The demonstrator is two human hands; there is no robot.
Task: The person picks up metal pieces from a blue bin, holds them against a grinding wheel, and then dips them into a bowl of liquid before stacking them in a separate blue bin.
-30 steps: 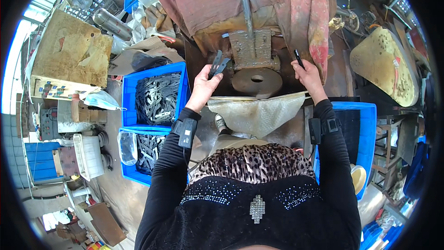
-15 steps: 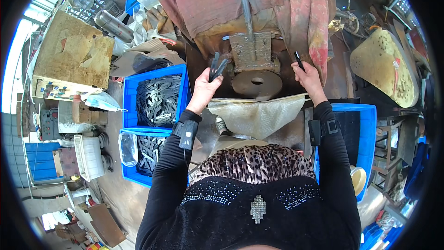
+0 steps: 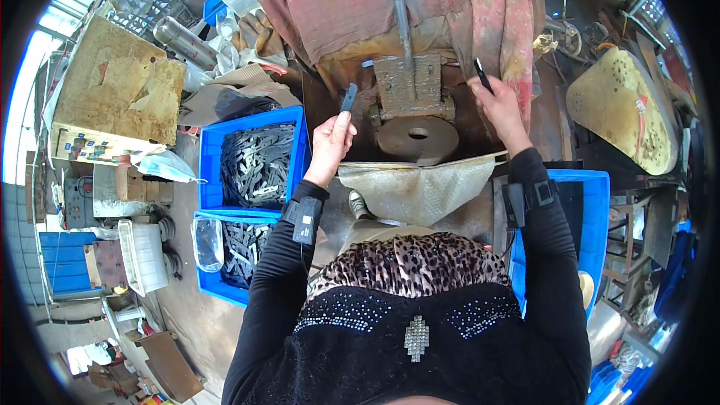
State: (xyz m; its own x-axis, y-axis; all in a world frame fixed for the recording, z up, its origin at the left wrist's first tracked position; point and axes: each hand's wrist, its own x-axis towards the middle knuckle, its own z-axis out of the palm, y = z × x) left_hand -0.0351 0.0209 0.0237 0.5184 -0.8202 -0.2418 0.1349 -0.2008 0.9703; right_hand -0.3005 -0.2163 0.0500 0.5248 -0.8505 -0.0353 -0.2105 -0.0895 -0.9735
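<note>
My left hand (image 3: 331, 144) is closed on flat, dark metal strips (image 3: 349, 96) that point up and away from me; how many lie together I cannot tell. In my right hand (image 3: 501, 114) is a slim dark metal piece (image 3: 482, 75) with a bright tip, gripped between thumb and fingers. Between the hands lies a round, brownish disc (image 3: 390, 135) with a hole in its middle. Behind it stands a crusted metal block (image 3: 390, 90) with an upright rod (image 3: 401, 22). Both hands are apart from the disc.
Two blue bins (image 3: 300, 142) full of similar dark strips (image 3: 259, 165) stand at my left. Another blue bin (image 3: 596, 217) is at my right. A stained red cloth (image 3: 352, 0) drapes over the machine; a pale plastic sheet (image 3: 420, 191) hangs at its front edge.
The strips in my left hand were fanned apart and now lie together. My right hand has tilted a little, and its piece has moved slightly away from me, showing a bright tip.
</note>
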